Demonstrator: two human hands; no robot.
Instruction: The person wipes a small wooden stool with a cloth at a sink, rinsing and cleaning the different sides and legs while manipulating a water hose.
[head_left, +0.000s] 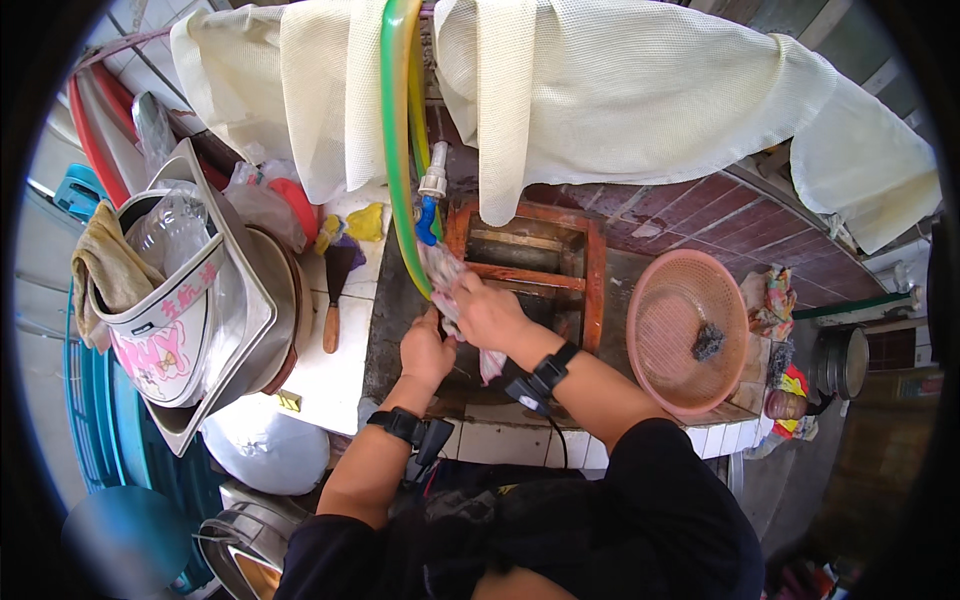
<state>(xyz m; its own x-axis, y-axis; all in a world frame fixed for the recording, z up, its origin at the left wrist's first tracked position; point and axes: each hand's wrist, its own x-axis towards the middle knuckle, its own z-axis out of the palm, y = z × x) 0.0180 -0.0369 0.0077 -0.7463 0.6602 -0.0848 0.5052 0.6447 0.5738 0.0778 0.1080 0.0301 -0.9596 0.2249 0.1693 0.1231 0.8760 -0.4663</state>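
Note:
A wet, pale pink patterned cloth (491, 366) is bunched between my hands below a blue-handled tap (427, 219). My right hand (487, 315) grips it from above, and a loose end hangs below that hand. My left hand (427, 351) is curled close beside it, fingertips against the cloth; part of its grip is hidden. A green and yellow hose (397, 142) comes down to the left fingertips. Behind the right hand, a reddish-brown wooden stool frame (595, 281) stands in the dark sink basin (390, 360).
Right of the stool sits a pink plastic colander (645, 330) holding a steel wool scrubber (707, 343). On the left white tiles lies a wooden-handled scraper (331, 326), near stacked metal pans (247, 322). Cream mesh sheeting (645, 90) hangs low across the back.

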